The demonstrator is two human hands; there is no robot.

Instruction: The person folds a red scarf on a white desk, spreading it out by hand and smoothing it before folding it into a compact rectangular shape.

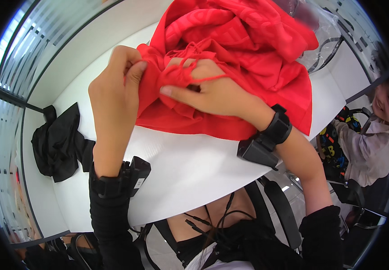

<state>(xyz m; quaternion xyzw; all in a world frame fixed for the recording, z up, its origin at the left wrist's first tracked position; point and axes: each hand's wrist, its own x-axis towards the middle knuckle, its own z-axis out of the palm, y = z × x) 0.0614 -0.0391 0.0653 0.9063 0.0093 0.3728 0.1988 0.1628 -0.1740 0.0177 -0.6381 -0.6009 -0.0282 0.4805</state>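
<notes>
A red fringed cloth (262, 57), bunched in folds, covers the far middle of the white desk (181, 158). My left hand (120, 77) pinches its left edge between thumb and bent fingers. My right hand (201, 87) grips a gathered part of the same cloth just to the right, with the red tassels lying over its fingers. The fingertips of my right hand are partly hidden in the folds. Each wrist wears a black strap with a black box-shaped device.
A crumpled black cloth (59, 145) lies at the desk's left side. Clear plastic wrapping (322, 40) and a dark strap lie behind the red cloth at the right. Low partitions with striped glass border the desk. Another person sits at the right, beyond the partition. Black cables hang before my lap.
</notes>
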